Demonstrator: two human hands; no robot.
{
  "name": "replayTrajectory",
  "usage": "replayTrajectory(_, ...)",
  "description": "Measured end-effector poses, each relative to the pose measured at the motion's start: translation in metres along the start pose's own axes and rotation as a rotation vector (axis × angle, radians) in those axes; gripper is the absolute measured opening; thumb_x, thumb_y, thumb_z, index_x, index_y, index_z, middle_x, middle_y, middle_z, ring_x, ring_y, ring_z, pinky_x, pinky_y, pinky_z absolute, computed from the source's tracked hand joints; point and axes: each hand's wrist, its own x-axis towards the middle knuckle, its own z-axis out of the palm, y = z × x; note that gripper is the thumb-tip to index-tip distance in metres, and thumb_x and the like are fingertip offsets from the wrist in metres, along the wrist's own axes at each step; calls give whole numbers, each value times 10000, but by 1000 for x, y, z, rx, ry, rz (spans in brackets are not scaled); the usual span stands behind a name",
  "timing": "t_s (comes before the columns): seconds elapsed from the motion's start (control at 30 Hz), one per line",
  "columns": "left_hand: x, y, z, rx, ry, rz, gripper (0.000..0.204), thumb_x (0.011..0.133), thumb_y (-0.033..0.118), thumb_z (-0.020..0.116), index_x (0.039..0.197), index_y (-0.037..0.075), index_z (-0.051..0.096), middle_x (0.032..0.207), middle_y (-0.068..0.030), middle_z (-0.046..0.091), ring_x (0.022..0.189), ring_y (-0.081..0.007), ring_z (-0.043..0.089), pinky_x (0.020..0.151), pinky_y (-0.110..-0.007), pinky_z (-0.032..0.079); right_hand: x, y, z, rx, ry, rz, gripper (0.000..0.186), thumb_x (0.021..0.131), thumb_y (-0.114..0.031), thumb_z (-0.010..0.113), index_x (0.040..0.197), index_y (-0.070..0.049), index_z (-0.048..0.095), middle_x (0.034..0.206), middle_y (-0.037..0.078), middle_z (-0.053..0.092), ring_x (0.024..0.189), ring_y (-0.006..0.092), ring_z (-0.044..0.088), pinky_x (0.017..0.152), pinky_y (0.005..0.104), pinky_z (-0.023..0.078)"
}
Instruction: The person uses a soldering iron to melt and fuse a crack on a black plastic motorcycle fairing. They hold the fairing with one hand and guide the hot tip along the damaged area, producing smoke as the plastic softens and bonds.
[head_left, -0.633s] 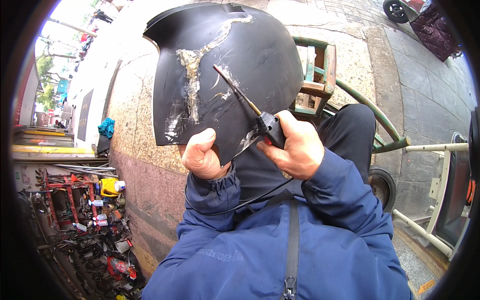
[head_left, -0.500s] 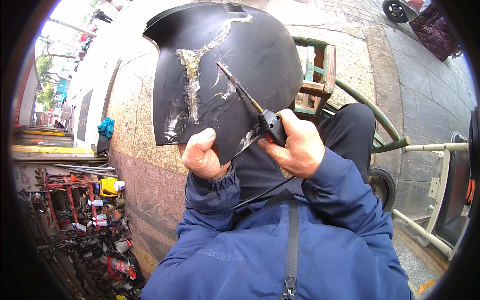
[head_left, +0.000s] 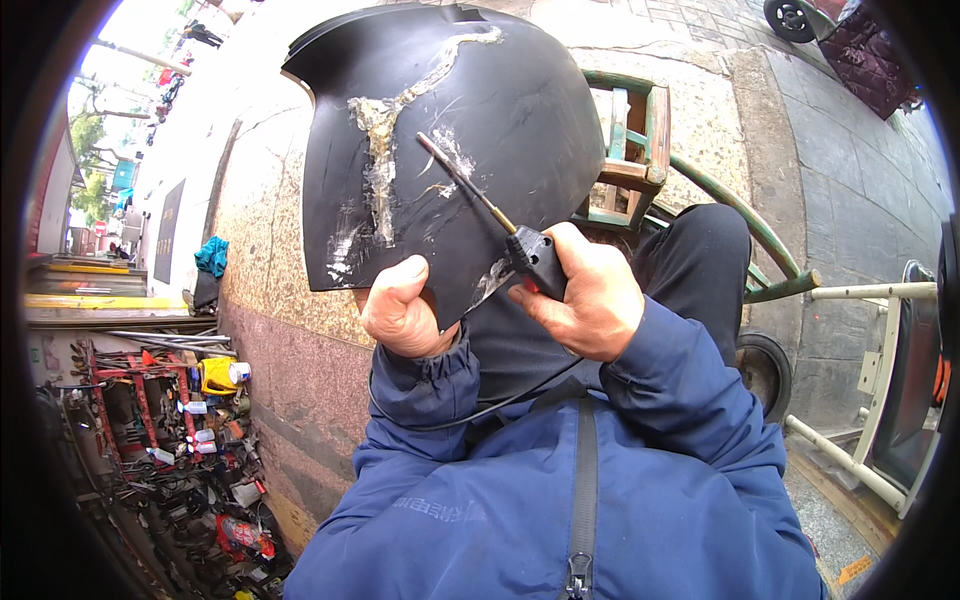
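Observation:
My left hand (head_left: pixel 405 310) grips the lower edge of a large curved black plastic panel (head_left: pixel 500 110), thumb on top and fingers hidden beneath. A rough, pale-brown Y-shaped seam (head_left: pixel 381 150) of melted material runs across the panel's left part, with whitish scuffs around it. In my right hand (head_left: pixel 600 295) is a soldering iron (head_left: pixel 480 200) with a black handle and a long metal rod. Its tip points up and left, over the panel just right of the seam; whether it touches the surface I cannot tell. A dark cable (head_left: pixel 500 397) runs across my lap.
Beyond the panel on the right stands a wooden stool (head_left: pixel 655 140) with a green curved bar (head_left: pixel 740 208). A metal-framed chair (head_left: pixel 880 380) and a tyre (head_left: pixel 765 375) are at the right. Tools and parts crowd a red rack (head_left: pixel 140 400) at the lower left.
My right hand and the soldering iron have shifted slightly left, bringing the tip a little nearer the seam. The panel has moved slightly left; my left hand keeps its grip.

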Motion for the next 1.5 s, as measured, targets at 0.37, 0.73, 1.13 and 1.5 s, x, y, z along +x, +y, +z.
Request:
replayTrajectory(0.37,-2,-1,-1,-31,-52,35,557,743,121,562,1225,-157,592,1242,-286,645,1146,-412,643,1061,-525,490,1,1,-3,-16,52,3,355,808,-96,806,1052,-14,563,770,183,652,689,364,674,650,389,527)
replayTrajectory(0.73,-1,-7,-1,68,79,117,585,737,139,564,1249,-145,582,1254,-278,640,1151,-405,637,1071,-520,478,2,-2,-5,-51,6,18,374,829,-150,785,1037,1,514,780,235,643,747,437,661,665,458,523)
replayTrajectory(1.13,-3,-7,0,40,80,104,560,731,119,567,1210,-171,590,1246,-297,635,1144,-419,640,1061,-537,492,0,-3,-3,-89,21,31,363,808,-96,804,1063,-12,560,765,164,647,695,351,671,660,395,526)
replayTrajectory(1.5,-1,-6,-1,22,10,98,590,732,113,560,1256,-158,569,1252,-283,637,1163,-414,630,1084,-527,474,0,0,-4,-66,28,61,365,805,-94,802,1064,-9,560,768,165,644,701,349,674,666,392,528)
